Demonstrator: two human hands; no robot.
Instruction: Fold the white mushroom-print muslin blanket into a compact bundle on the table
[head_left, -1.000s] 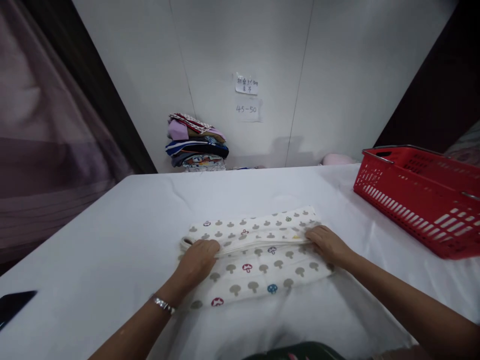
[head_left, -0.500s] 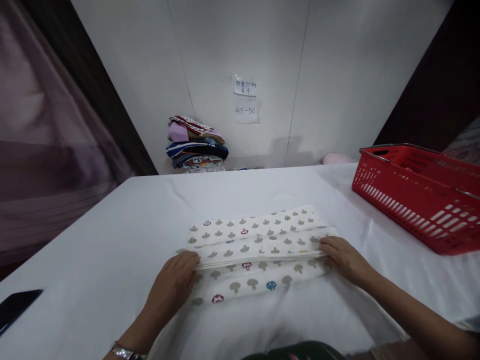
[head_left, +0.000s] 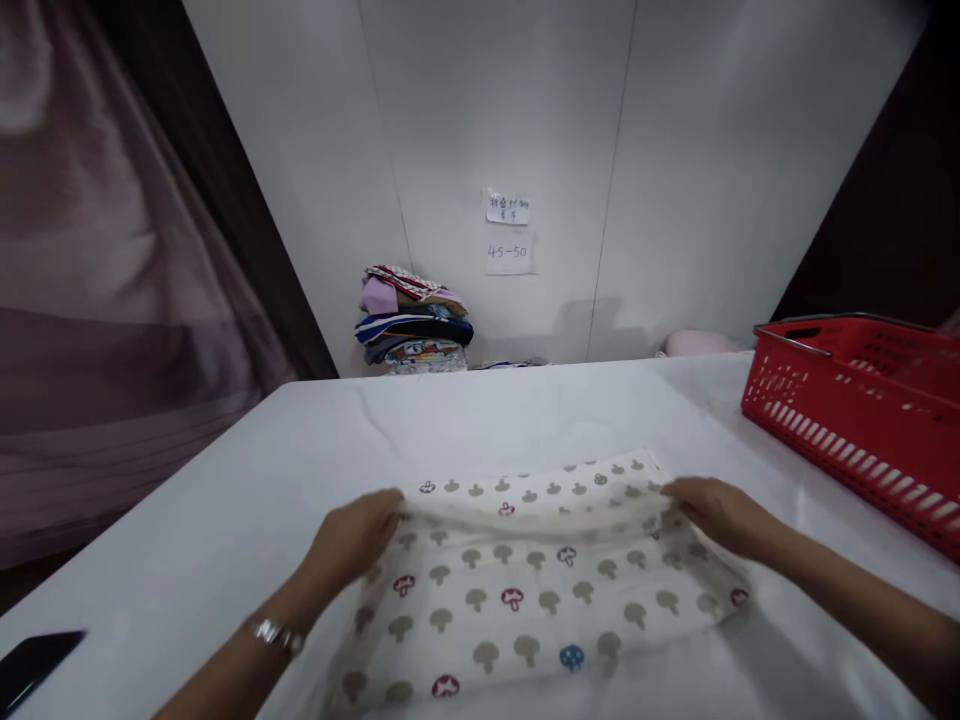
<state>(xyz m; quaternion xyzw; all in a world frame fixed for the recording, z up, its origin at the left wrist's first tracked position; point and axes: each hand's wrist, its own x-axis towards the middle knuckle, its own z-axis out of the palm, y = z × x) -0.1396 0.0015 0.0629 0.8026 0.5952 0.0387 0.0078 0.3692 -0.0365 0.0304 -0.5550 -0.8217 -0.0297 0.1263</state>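
A white cloth [head_left: 536, 600] printed with grey, red, blue and green mushrooms lies before me on the white-covered table. My left hand [head_left: 358, 535] pinches its left side and my right hand [head_left: 716, 512] pinches its right side, both fingers closed. Between them a fold of the cloth is lifted and sags a little in the middle. The far strip of cloth still rests on the table, and the near part slopes down toward me. A metal watch or bracelet [head_left: 279, 635] circles my left wrist.
A red plastic basket [head_left: 847, 420] stands on the table [head_left: 315, 440] at the right. Folded textiles [head_left: 416, 320] are stacked against the back wall. A dark flat object [head_left: 37, 665] lies at the left edge, and a pinkish curtain [head_left: 112, 300] hangs beyond it.
Both hands have raised the cloth's middle fold off the table, and more of the printed cloth now shows on the near side. The view has tipped up slightly.
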